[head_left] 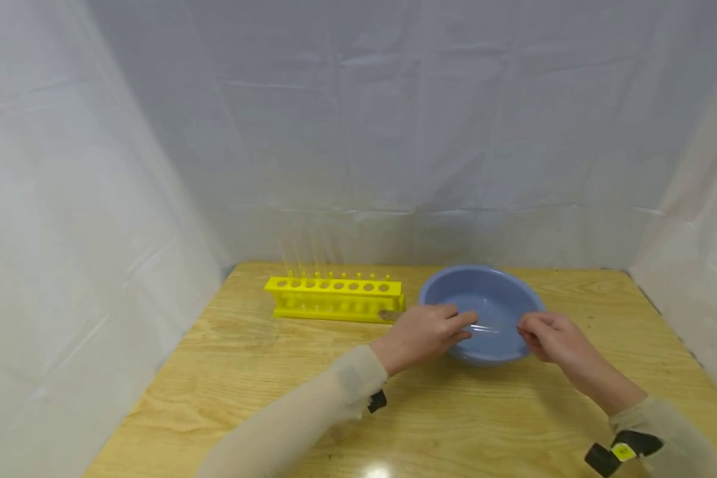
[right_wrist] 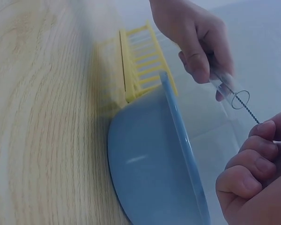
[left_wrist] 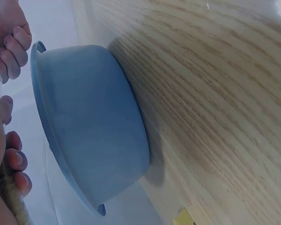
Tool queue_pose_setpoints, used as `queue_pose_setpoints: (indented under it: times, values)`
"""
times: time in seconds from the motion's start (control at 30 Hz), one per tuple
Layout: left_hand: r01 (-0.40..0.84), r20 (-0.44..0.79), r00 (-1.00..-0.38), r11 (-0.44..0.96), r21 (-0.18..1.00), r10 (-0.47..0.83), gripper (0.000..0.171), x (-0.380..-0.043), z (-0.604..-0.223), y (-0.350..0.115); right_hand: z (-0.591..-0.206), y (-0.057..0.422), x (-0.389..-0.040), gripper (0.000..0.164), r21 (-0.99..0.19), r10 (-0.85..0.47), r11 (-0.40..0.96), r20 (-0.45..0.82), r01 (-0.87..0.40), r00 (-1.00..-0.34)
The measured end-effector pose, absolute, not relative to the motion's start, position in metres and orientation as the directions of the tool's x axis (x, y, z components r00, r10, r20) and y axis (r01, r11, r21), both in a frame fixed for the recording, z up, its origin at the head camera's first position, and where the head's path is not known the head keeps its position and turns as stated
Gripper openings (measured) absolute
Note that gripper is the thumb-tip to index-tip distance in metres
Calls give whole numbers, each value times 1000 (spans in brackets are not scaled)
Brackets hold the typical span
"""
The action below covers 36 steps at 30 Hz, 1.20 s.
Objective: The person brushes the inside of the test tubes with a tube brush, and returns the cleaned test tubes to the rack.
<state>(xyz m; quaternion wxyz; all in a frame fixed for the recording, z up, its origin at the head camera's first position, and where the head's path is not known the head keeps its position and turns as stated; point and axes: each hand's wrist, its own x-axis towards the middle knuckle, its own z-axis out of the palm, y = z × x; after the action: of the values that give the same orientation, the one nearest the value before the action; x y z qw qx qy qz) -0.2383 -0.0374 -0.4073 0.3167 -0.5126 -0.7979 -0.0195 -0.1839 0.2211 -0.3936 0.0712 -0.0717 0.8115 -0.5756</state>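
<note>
My left hand grips a clear glass test tube, held sideways over the near part of a blue basin. The tube's open mouth points toward my right hand. Thumb and fingers of that right hand pinch the twisted wire handle of a test tube brush, whose wire runs into the tube. The brush's bristles show past the left fingers in the left wrist view, at the tube's far end. Both hands are above the basin's rim.
A yellow test tube rack stands left of the basin, with several clear tubes upright at its left end. Both sit on a wooden table. White sheeting hangs behind and at both sides.
</note>
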Motion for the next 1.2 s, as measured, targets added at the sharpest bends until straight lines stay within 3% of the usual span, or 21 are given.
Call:
queue_pose_setpoints:
  times: [0.5,1.2]
  values:
    - [857,549,-266,456,-241,792,29,-237,-407,-42,-393,233,-181,41,-941,-170,337,-21,-38,-985]
    - [850,513,-387,512,-123,766,33,-246,-411,-76,-387,295,-174,53,-892,-137,417,127,-174,-982]
